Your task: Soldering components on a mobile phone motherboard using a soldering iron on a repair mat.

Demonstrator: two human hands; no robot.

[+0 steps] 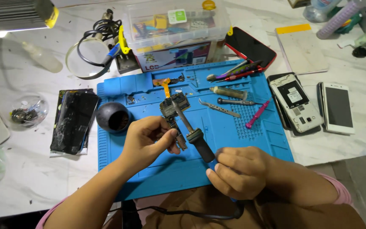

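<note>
My left hand [147,140] pinches a small phone circuit board [174,106] over the blue silicone repair mat [234,135], thumb and fingers at the board's lower end. My right hand [238,171] grips the dark handle of a soldering iron [198,142], whose metal tip reaches up and left onto the board. The iron's black cord runs down under my right wrist. An orange flex cable part [165,82] lies on the mat just beyond the board.
Tweezers [219,108], a pink tool [257,113], a small tube and pens lie on the mat. A black round pot [113,118] and cracked screens [73,121] sit left. Opened phones [297,104] and a white phone [337,108] lie right. A clear parts box [174,21] stands behind.
</note>
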